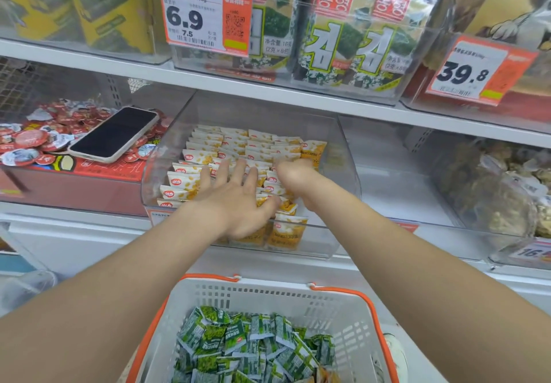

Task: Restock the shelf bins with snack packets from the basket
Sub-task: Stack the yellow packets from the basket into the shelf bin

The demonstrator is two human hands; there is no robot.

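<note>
Yellow packets [208,147] stand in neat rows inside the clear bin [343,150] on the middle shelf, and both my hands are in there with them. My left hand [235,194] lies flat on the rows, fingers spread and straight, pressing the tops. My right hand [293,173] is just beside it, bent down among the rows; its fingers are hidden, so I cannot tell whether it holds anything. Below, the basket [298,296] holds a loose heap of green packets [253,344]. These look light, puffy and slick, so I judge they will slide and topple easily. Best to pinch one by its top seam, or gather several between flat palms, without squeezing the middle.
</note>
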